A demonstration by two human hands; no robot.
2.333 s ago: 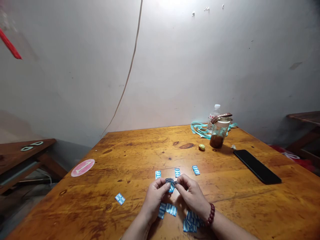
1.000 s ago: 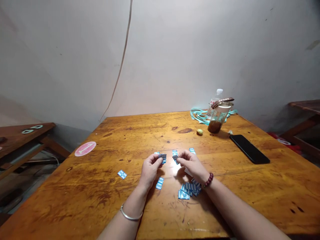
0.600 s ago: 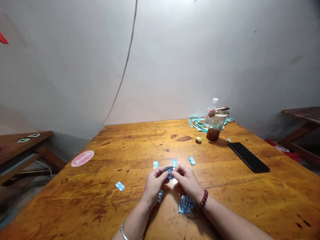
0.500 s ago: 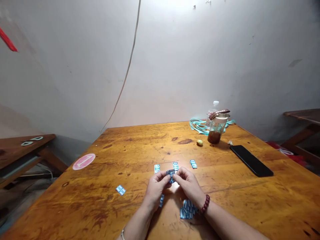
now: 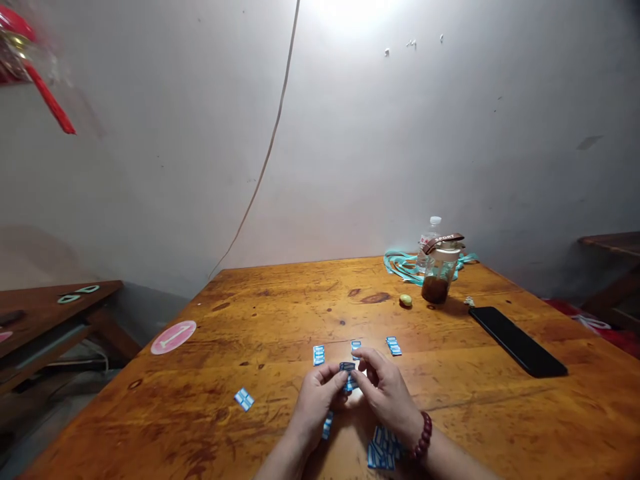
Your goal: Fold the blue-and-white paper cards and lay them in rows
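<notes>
Hands first: what are our two doing above the varnished wooden table?

Our left hand pinches a small bundle of blue-and-white rectangular cards between thumb and fingers. Our right hand, a dark red beaded bracelet at its wrist, has its thumb at the bundle and its index finger raised; we cannot tell whether it grips.

Where do we see more cards?

Beyond our hands, three small groups form a row running left to right: the left group, the middle group, partly hidden by our right hand, and the right group. One blue-and-white card lies out to the left. Another group shows beneath our left hand, and an overlapping heap beside our right wrist.

And toward the edges?

We find a round pink sticker with a white 1 by the left edge and a black phone near the right edge. Toward the far right corner stand a clear tumbler holding brown liquid and a white-capped plastic bottle, with turquoise ribbon around them.
</notes>
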